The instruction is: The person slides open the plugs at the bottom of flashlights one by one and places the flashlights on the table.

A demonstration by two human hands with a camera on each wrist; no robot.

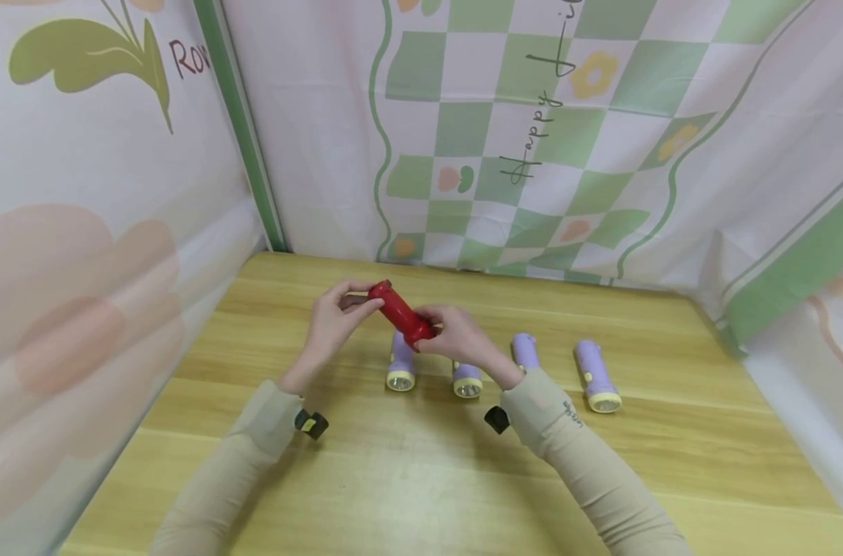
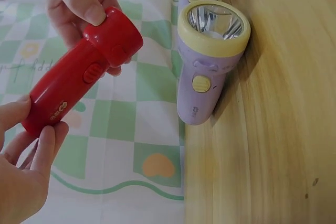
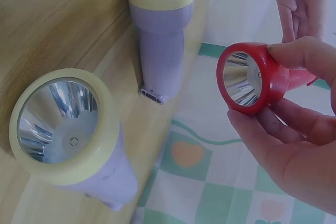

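A red flashlight (image 1: 399,313) is held tilted above the table between both hands. My left hand (image 1: 331,322) pinches its narrow tail end between thumb and fingers. Around the wider lens head, my right hand (image 1: 459,337) grips with thumb and fingertips. The left wrist view shows the ribbed red switch (image 2: 93,72) on the body, with neither hand over it. In the right wrist view the silvery reflector (image 3: 242,78) faces the camera. Behind and below the hands, purple flashlights with cream rims lie on the table; the right forearm partly covers one purple flashlight (image 1: 525,351).
The purple flashlights form a loose row: one at left (image 1: 401,363), another beside it (image 1: 467,380), and the rightmost (image 1: 597,376) apart from the hands. The wooden table (image 1: 407,479) ends at a printed curtain (image 1: 463,131) behind. Black wrist cameras (image 1: 313,424) hang below the sleeves.
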